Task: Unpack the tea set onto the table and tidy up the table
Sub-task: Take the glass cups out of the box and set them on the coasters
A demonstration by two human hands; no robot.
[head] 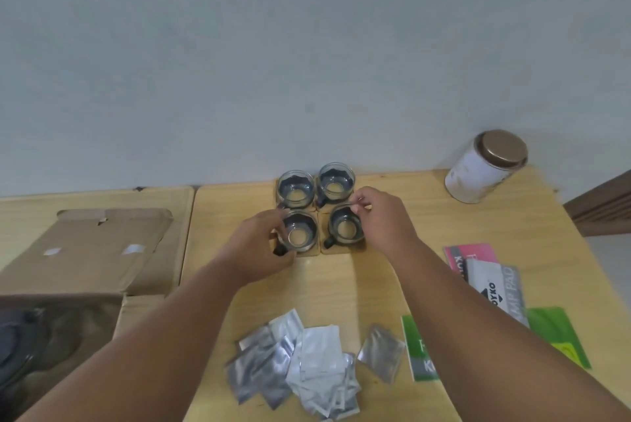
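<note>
Several glass tea cups with dark handles stand on square coasters at the far side of the wooden table (pixel 341 285), set two by two. My left hand (pixel 259 247) grips the near left cup (pixel 300 230) at its handle side. My right hand (pixel 382 217) pinches the rim of the near right cup (pixel 345 227) with thumb and forefinger. The far left cup (pixel 295 188) and far right cup (pixel 336 184) stand untouched behind them.
An open cardboard box (pixel 92 251) lies at the left with dark packing inside. Several silver foil sachets (pixel 304 360) are heaped near the front edge. Pink, grey and green packets (pixel 491 281) lie at the right. A white tin with a brown lid (pixel 485 169) stands at the back right.
</note>
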